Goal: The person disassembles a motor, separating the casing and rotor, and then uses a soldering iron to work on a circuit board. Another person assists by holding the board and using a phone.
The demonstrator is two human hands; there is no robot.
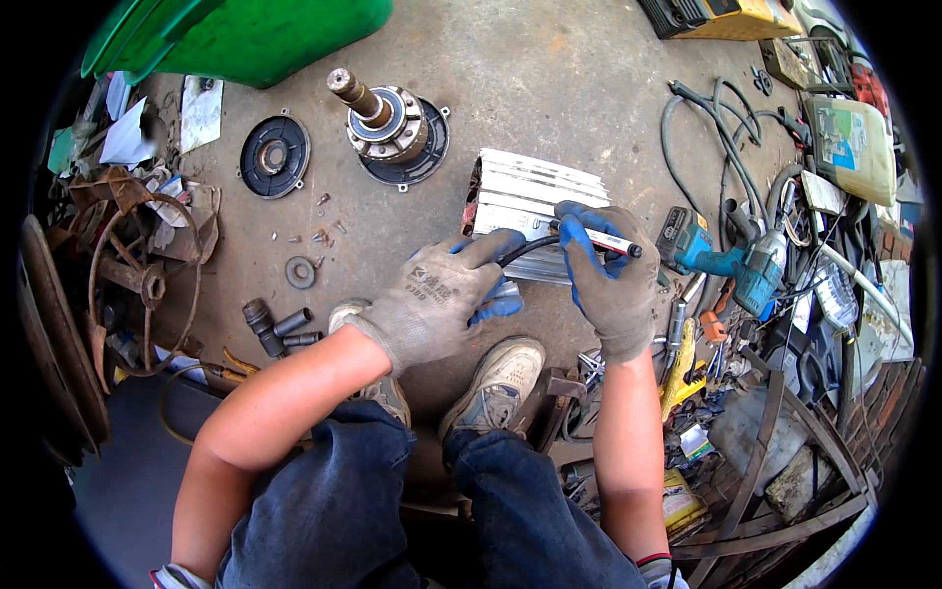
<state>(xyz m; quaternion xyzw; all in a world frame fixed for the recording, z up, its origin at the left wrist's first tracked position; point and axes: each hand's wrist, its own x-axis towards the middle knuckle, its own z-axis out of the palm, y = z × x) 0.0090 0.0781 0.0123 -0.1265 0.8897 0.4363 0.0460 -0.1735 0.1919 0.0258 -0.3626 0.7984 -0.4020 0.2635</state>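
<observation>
I wear grey-and-blue gloves. My right hand [603,270] grips a white marker pen [613,240], held nearly sideways with a dark tip, over a silver finned metal housing [525,187]. My left hand [442,294] is closed at the housing's near left side, by a black cable [520,250]; whether it holds cable or housing is unclear. Behind them, a shaft with bearing assembly [383,133] stands on a black round plate, and a second black end plate [275,157] lies to its left, with several small screws and a washer [300,272] nearer me.
A green tub [235,34] sits at upper left, rusty scrap [137,275] along the left. Dark sockets [265,324] lie by my left shoe. On the right are a cordless drill [746,265], hoses, a jerrycan [849,147], scattered tools and metal strips, with a yellow machine [726,15] behind.
</observation>
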